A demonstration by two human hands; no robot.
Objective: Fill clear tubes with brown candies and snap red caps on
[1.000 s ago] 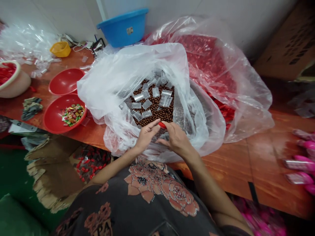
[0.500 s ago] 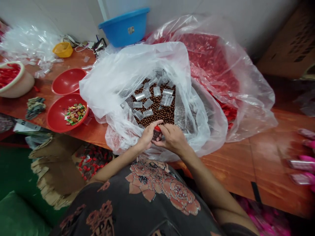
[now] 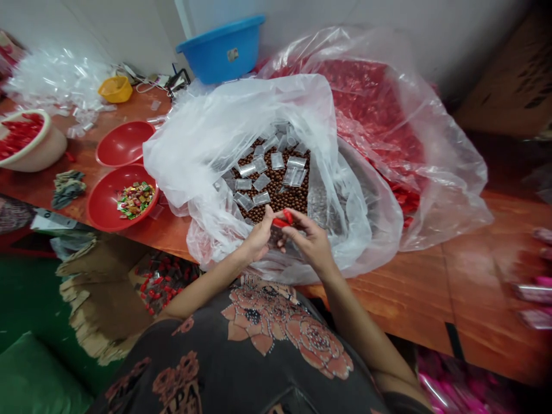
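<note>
My left hand (image 3: 259,237) is closed around a small clear container (image 3: 276,237) with dark contents, mostly hidden by the fingers. At the container's top sits a red cap (image 3: 280,222). In the fingertips of my right hand (image 3: 313,240) is a small red piece (image 3: 288,216), close beside that cap. Both hands are over the near edge of a white plastic bag (image 3: 224,115). Inside this bag lie many small brown balls (image 3: 287,201), with several clear plastic tubes (image 3: 261,183) scattered on top.
Behind the bag are a larger clear bag of red pieces (image 3: 366,92) and a blue basin (image 3: 222,52). Leftward are two red bowls (image 3: 101,215), one holding wrapped sweets (image 3: 135,200), and a white tub (image 3: 54,144). A cardboard box (image 3: 99,305) of red-capped tubes stands below the table (image 3: 414,282).
The hands have moved slightly apart at the container. A second red piece now shows in my right fingertips beside the cap. The view has shifted a little.
</note>
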